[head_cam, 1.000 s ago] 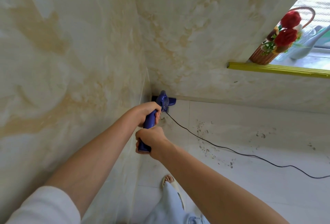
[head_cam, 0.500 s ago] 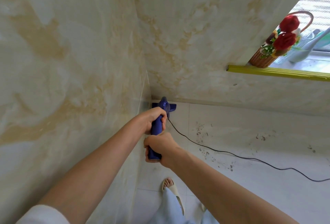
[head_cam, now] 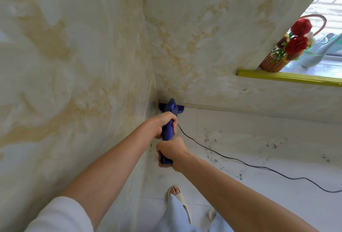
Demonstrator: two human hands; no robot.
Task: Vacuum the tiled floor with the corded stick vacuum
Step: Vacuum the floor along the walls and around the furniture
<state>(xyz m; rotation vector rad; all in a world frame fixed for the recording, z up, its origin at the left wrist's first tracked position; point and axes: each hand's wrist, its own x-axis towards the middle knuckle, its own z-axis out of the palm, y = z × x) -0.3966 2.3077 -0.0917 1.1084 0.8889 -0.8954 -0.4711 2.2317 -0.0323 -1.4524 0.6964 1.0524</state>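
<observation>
Both hands are gripping the blue vacuum (head_cam: pixel 168 130) handle: left hand (head_cam: pixel 164 123) wrapping it higher, right hand (head_cam: pixel 171 150) clenching the end. Vacuum head (head_cam: pixel 171 107) is sitting in the wall corner at 12 o'clock on the floor (head_cam: pixel 259 185). Cord (head_cam: pixel 240 161) is trailing toward 4 o'clock past dirt specks (head_cam: pixel 209 137). Flower basket (head_cam: pixel 288 47) is sitting on the sill at 2 o'clock.

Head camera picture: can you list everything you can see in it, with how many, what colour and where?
vacuum: one, blue, head in the floor corner where the walls meet
cord: one, black, trailing right across the floor
floor: white tiles, dark specks of dirt right of the cord
walls: two, cream marble pattern
ledge: one, yellow edge, upper right
flower basket: one, brown, red flowers, on the ledge
slippers: two, cream, bottom centre
left hand: grips the handle, further forward
right hand: grips the handle end
</observation>
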